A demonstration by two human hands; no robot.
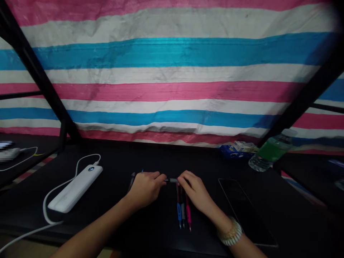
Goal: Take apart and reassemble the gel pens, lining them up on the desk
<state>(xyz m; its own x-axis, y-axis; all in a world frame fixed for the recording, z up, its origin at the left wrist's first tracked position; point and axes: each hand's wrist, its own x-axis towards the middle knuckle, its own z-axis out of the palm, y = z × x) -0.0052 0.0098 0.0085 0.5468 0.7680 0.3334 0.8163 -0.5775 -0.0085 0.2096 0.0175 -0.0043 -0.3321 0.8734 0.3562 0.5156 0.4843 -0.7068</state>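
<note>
My left hand [147, 186] is closed on one end of a black and grey pen [172, 180], which lies level between my hands. The fingers of my right hand [195, 190] are bent together at the pen's other end. Below them, three pens lie side by side on the black table: a blue one [179, 211], a dark grey one [183, 211] and a pink one [188, 213]. Their upper ends are partly behind my right fingers. Beside my left hand, a dark pen [131, 181] shows in part, with a small blue tip near it.
A white power bank [76, 188] with a white cable [47, 200] is at the left. On the right are a dark phone or tablet [247, 211], a bottle with a green label [271, 152] and a blue packet [232, 151]. A striped sheet [172, 75] hangs behind.
</note>
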